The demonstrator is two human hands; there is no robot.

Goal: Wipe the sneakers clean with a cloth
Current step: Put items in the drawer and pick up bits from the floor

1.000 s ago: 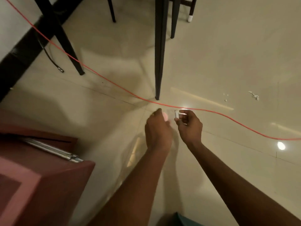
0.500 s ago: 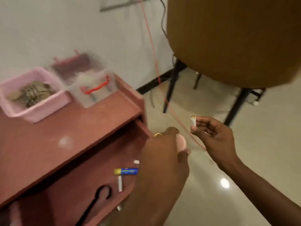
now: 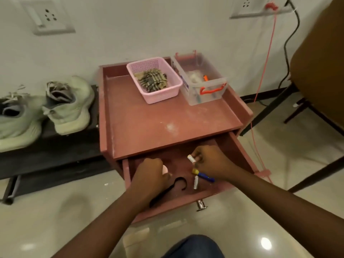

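Note:
Two pale green sneakers [image 3: 68,105] stand on a low black rack [image 3: 55,151] at the left. A checked cloth [image 3: 152,81] lies in a pink basket [image 3: 162,95] on a reddish-brown cabinet [image 3: 167,116]. The cabinet's drawer [image 3: 186,202] is pulled out. Over it, my left hand [image 3: 149,174] grips a small pink object [image 3: 165,169]. My right hand [image 3: 210,161] pinches a small white tube [image 3: 191,158].
In the drawer lie a black hook [image 3: 176,185], a blue and yellow pen [image 3: 203,176] and a white piece [image 3: 195,182]. A clear box [image 3: 202,81] with an orange handle stands beside the basket. A chair [image 3: 316,71] and an orange cord [image 3: 264,75] are at the right.
The view has swung from the floor up to the cabinet. Both hands have come down over the open drawer, each keeping its small object.

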